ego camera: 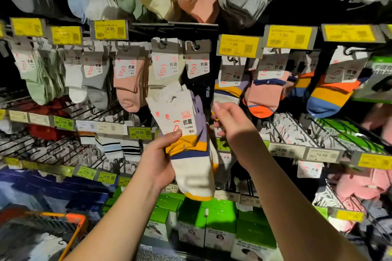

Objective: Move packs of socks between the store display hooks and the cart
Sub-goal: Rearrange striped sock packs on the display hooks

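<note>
Left hand point(158, 161) grips one fanned bundle of striped sock packs point(186, 144); right hand point(230, 122) hovers beside, fingers loosely curled, holding nothing. One orange cart point(79, 226) sits bottom-left.

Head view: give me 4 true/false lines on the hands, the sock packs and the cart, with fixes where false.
1. The left hand grips a bundle of sock packs with white, yellow and purple socks. True.
2. The right hand holds a green box. False: it is raised beside the bundle, fingers loosely curled, and what it touches cannot be told.
3. The cart, with an orange rim, is at lower left. True.
4. The held bundle hangs on a display hook. False: it is off the hooks, in the left hand's grip, in front of the hanging pink socks.
</note>
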Motion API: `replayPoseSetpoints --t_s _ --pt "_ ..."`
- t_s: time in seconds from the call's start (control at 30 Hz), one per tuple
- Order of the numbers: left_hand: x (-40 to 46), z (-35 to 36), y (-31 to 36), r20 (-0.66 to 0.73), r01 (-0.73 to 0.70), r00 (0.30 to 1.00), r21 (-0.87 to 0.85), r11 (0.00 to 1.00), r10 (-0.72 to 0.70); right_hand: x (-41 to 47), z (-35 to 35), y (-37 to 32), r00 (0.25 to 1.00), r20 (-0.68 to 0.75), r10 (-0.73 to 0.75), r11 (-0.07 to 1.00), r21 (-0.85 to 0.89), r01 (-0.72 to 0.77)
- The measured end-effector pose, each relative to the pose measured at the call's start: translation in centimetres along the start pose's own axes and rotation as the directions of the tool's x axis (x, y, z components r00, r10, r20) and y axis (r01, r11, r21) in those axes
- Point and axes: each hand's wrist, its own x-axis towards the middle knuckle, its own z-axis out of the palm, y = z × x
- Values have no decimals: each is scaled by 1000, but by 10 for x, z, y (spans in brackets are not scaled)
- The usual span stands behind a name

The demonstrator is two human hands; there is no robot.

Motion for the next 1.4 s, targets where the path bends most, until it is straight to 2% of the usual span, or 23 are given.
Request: replayPoseSetpoints --t_s 0.1,0.23,0.3,0.43,0.57,0.7,0.8,0.9,1.0,1.17,1.4 --pt "1 8 -6 -74 -13 997 153 988 25 -7 3 -5 998 51 -24 995 -94 29" --pt "3 12 -10 -161 -49 982 268 962 95 -11 7 4 995 -69 -66 989 -135 56" --pt "3 15 -11 -196 -68 972 307 949 133 -13 9 9 995 -99 -21 996 -84 13" --pt "2 22 -13 -216 -131 952 356 925 218 -12 11 18 995 -58 82 995 70 -78" --pt "3 28 -13 -207 -158 944 397 904 256 -9 8 22 995 23 98 990 103 -100" --pt "4 27 -10 -221 -167 941 351 921 255 -6 6 23 990 49 131 965 222 -139" --pt "8 25 -8 -241 -219 918 356 909 316 2 -3 22 989 29 145 943 297 -147" --pt "10 23 -3 -285 -242 886 389 889 366 19 -24 15 989 -82 124 929 360 -87" --pt "9 23 3 -294 -222 881 433 874 370 41 -46 7 979 -178 101 943 330 -37" --pt "7 30 4 -273 -229 892 416 880 361 72 -57 3 988 -149 44 978 206 -13" --pt "6 31 4 -278 -213 900 390 896 335 106 -58 9 975 -171 140 984 131 -118"
